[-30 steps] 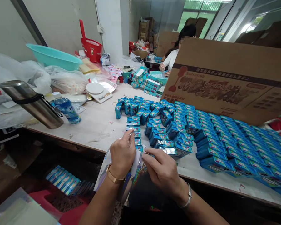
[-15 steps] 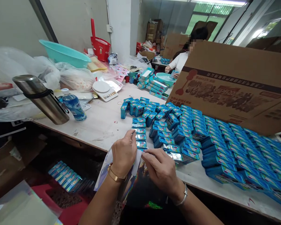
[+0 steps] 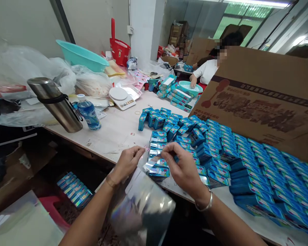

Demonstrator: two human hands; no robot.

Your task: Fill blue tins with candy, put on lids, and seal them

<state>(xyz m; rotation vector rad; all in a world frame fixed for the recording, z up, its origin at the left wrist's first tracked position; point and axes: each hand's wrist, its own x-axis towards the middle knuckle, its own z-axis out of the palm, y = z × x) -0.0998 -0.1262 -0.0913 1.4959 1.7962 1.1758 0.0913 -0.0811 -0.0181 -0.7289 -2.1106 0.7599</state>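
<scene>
My right hand pinches the end of a narrow clear film strip between thumb and fingertips. The strip slants down toward a shiny, see-through sheet below my hands, blurred and reflecting light; whether the two are joined I cannot tell. My left hand is to the left, its thumb and fingers pressed together; whatever they hold is hidden or too small. Just beyond my fingertips a row of small blue tins stands on the table, with shiny film on the front ones.
Many more blue tins fill the right of the table, before a large carton. A steel flask, a blue bottle and a white scale stand left. A person works behind.
My hands have moved apart; the right one has risen with the clear strip, the left has shifted left. The shiny sheet now shows below them. The person behind now reaches into a basin.
</scene>
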